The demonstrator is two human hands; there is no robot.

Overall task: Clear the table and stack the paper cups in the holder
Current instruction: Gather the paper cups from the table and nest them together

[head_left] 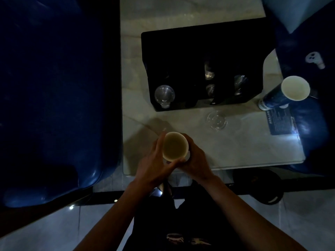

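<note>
Both hands are closed around one pale paper cup [175,145] with a cream inside, held upright over the near edge of the light marble worktop [235,147]. Your left hand [155,162] wraps its left wall, and your right hand [196,160] holds it from the right and from below. Whether one cup or several nested cups are in your hands, I cannot tell, because the light is weak.

Keep the grip low on the wall and not on the rim, because thin paper bends easily, I think. Do not squeeze; a crushed rim will not slide well into another cup.

Farther on the worktop lies a clear round plastic lid [217,120], flat and apart from everything. Behind it stands the black box-shaped holder [199,44] with several slots, where clear plastic pieces already sit. At the right side a second paper cup with a dark blue printed wall [290,91] leans near the edge of the worktop, its mouth towards you.

Probably the best way is to carry the held cup straight and bring the blue cup together with it, mouths in the same direction, before you choose a free slot. The slots are dark, so look carefully first.
</note>
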